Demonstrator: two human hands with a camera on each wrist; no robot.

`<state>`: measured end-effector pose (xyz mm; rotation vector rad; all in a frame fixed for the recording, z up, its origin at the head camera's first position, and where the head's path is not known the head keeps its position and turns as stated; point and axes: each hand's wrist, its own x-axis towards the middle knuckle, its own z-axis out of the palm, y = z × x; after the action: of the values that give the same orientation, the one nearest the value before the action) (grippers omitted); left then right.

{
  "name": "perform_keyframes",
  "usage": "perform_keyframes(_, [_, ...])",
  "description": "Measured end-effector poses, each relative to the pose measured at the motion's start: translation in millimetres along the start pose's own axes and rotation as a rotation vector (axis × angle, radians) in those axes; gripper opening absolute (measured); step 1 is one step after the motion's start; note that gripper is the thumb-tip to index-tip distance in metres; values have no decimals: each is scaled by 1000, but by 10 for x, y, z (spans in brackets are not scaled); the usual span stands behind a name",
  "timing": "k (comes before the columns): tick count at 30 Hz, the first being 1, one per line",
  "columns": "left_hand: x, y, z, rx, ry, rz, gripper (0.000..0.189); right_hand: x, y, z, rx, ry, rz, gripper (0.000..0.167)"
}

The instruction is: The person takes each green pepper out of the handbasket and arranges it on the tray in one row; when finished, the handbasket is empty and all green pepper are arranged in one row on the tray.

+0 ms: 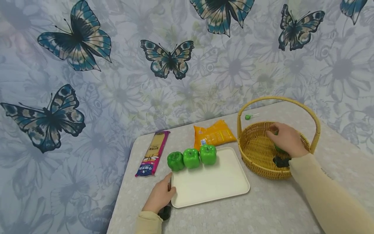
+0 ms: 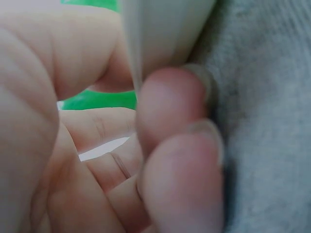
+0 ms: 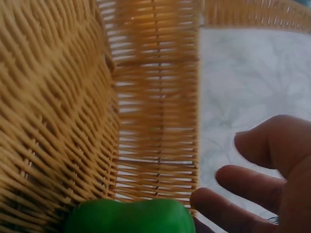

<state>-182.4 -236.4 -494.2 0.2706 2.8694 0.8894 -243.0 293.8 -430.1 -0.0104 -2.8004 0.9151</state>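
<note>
My left hand [image 1: 159, 196] grips the left edge of a cream rectangular tray [image 1: 211, 187]; in the left wrist view the thumb lies on one side of the tray wall [image 2: 167, 29] and fingertips on the other. Three green bell peppers [image 1: 191, 158] stand in a row along the tray's far left side. On the right, my right hand [image 1: 287, 142] is inside a yellow wicker basket [image 1: 255, 167]. A green bell pepper [image 3: 131, 217] lies in the basket beside my fingers, which are spread and not wrapped round it. Most of this pepper is hidden by the hand in the head view.
An orange packet [image 1: 214, 134] lies behind the tray. To the tray's left is a long purple-and-gold packet [image 1: 153, 154]. A small green lollipop-like thing [image 1: 248, 117] lies behind the basket. The basket's tall handle [image 1: 280, 98] arches above the right hand. Butterfly-patterned wallpaper [image 1: 122, 97] backs the table.
</note>
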Motion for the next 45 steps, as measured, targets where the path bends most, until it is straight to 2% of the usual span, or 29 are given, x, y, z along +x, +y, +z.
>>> perform_keyframes(3, [-5,0,15,-2,12,7,65,24,30,22,-47,4,9,53])
perform_keyframes(8, [1,17,19,-3,9,4,66,28,43,5,-68,-79,42,47])
perform_keyframes(15, [-5,29,14,11,1,1,66,12,24,68,13,-161,27,50])
perform_keyframes(28, [-14,24,16,16,6,1,66,41,55,134,19,-185,-19,54])
perform_keyframes(37, [-2,16,-8,10,10,-14,66,27,56,142,-2,-221,-44,73])
perform_keyframes(45, [3,-11,3,5,5,-25,66,35,103,168,-14,-217,-79,67])
